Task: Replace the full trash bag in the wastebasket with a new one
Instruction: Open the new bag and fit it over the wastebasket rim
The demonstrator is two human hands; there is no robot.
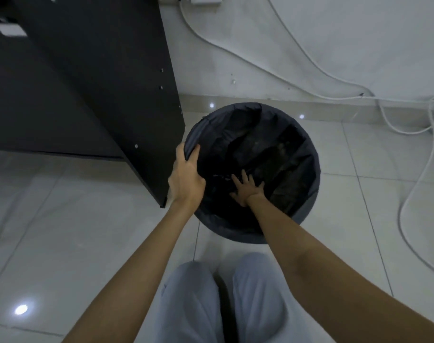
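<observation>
From the head view, the round wastebasket (307,211) stands upright on the floor (87,243), mouth facing up. The left hand (186,174) grips its bag-covered rim; the right hand (245,190), fingers spread, presses inside the black trash bag (267,154).

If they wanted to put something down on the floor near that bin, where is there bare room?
Bare tile lies left of the person's knees, in front of the dark cabinet, and right of the wastebasket, short of the white cables. It is crowded where the left hand grips the bag's rim beside the cabinet; the right hand is inside.
</observation>
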